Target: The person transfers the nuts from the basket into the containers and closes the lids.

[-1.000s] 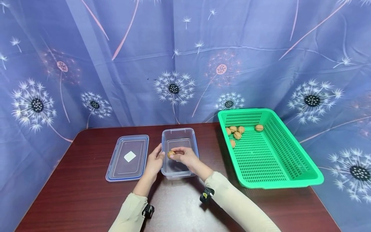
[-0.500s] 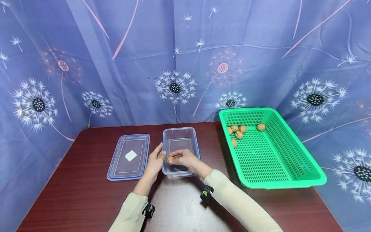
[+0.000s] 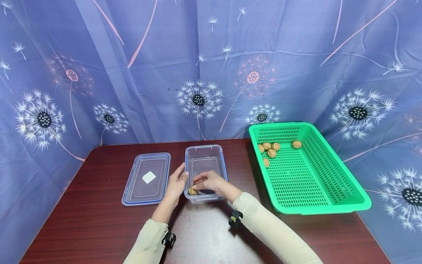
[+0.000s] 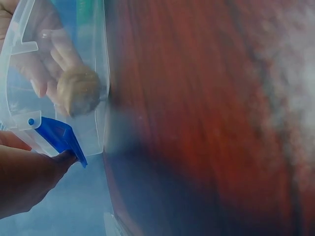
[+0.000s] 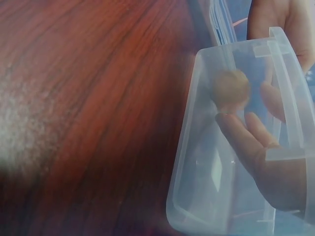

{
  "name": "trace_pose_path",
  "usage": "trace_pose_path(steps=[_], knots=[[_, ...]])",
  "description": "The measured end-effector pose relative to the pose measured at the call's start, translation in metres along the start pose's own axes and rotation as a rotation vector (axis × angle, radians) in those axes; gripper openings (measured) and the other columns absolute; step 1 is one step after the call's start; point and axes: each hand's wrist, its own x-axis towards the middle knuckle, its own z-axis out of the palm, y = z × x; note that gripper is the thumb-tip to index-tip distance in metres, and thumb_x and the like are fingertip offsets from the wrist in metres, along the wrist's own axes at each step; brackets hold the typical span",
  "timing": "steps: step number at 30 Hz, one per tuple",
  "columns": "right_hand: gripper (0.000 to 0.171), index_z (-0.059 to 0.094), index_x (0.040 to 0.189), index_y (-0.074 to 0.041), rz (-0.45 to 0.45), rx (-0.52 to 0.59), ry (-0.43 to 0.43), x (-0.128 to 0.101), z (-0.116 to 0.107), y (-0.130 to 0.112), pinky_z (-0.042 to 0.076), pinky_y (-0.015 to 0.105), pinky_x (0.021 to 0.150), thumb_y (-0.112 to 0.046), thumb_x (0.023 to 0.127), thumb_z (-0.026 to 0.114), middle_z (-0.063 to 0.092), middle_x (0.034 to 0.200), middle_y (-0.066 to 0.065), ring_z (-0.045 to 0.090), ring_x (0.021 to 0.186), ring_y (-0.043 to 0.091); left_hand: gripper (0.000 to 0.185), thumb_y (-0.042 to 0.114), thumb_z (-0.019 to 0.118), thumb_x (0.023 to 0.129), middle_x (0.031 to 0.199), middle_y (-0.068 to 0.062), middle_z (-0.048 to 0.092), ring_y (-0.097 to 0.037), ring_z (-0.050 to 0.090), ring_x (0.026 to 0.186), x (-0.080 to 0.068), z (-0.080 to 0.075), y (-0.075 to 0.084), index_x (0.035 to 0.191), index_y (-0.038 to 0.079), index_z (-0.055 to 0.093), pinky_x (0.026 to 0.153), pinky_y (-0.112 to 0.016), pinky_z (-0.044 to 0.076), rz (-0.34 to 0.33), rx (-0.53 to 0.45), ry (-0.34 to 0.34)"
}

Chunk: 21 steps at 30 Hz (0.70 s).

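Observation:
A walnut [image 3: 193, 191] lies low in the near left corner of the clear plastic box [image 3: 206, 151]. My right hand [image 3: 212, 182] reaches into the box, its fingertips right beside the walnut, with the index finger lifted off it. In the right wrist view the fingers [image 5: 241, 142] stand spread just below the walnut [image 5: 231, 88]. My left hand [image 3: 176, 183] rests along the outside of the box's left side. Its thumb touches a blue clasp [image 4: 59, 135] in the left wrist view.
The box lid [image 3: 145, 187], with a white square label, lies flat left of the box. A green plastic basket [image 3: 343, 168] stands on the right, with several walnuts [image 3: 271, 153] along its left wall and one at the back. A dandelion-print curtain [image 3: 158, 102] hangs behind the table [image 3: 82, 212].
My right hand has carried the walnut down and nearer to the box's near left corner. Its index finger has come away from the walnut. The left hand has stayed at the box's side.

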Motion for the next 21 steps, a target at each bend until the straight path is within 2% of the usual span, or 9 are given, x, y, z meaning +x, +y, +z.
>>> trace_pose_path(steps=[7,13,17,21], knots=[[0.032,0.061,0.113,0.014,-0.003,-0.022,0.034,-0.002,-0.005,-0.007,0.055,0.028,0.082,0.004,0.083,0.069,0.069,0.100,0.022,0.065,0.082,0.014,0.048,0.005,0.043,0.101,0.149,-0.025,0.034,-0.037,0.033,0.137,0.000,0.000,0.001,0.146,-0.005,0.032,0.113,-0.047,0.029,-0.021,0.000,0.014],[0.033,0.060,0.117,0.013,0.008,0.026,0.078,0.002,-0.014,-0.023,0.054,0.033,0.088,0.003,0.086,0.066,0.069,0.100,0.020,0.063,0.082,0.012,0.047,0.006,0.042,0.101,0.149,-0.026,0.033,-0.039,0.033,0.136,0.001,0.000,0.000,0.146,-0.006,0.032,0.112,-0.049,0.029,-0.014,0.000,0.016],[0.036,0.058,0.121,0.012,-0.005,0.069,0.109,0.006,-0.020,-0.041,0.051,0.040,0.095,0.003,0.088,0.065,0.066,0.109,0.023,0.065,0.090,0.017,0.047,0.005,0.042,0.101,0.148,-0.025,0.035,-0.038,0.035,0.136,0.000,0.000,0.001,0.146,-0.006,0.033,0.112,-0.048,0.029,-0.022,-0.005,0.024],[0.037,0.059,0.123,0.009,-0.032,0.078,0.140,0.008,-0.030,-0.061,0.051,0.038,0.095,0.001,0.088,0.066,0.065,0.116,0.023,0.065,0.103,0.027,0.047,0.005,0.043,0.101,0.149,-0.024,0.035,-0.037,0.035,0.136,-0.002,0.000,0.000,0.146,-0.006,0.033,0.113,-0.047,0.029,-0.017,0.003,0.027]])
